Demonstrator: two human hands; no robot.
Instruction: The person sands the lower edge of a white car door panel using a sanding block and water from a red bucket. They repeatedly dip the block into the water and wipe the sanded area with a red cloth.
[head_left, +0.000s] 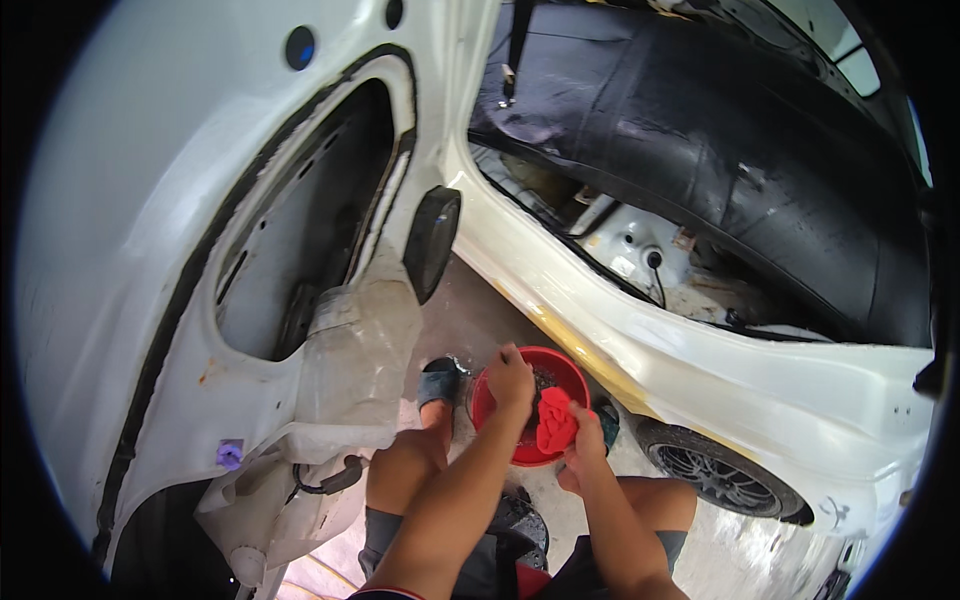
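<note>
Forearms [450, 510], lower centre. Right hand [588, 436]: fingers pinching red cloth [555, 420] over red bucket [572, 372]. Left hand [510, 378]: fingers, cannot tell. Cloth likely soft, light, slippery if wet; grip bunched folds.

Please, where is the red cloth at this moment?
In the head view, the red cloth is in the right hand, below and right of centre, over the red bucket.

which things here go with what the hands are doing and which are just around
In use, it seems:
- red cloth, in the right hand
- red bucket, under the left hand

Just around, unhandled:
- black seat
- wheel
- plastic sheeting
</note>
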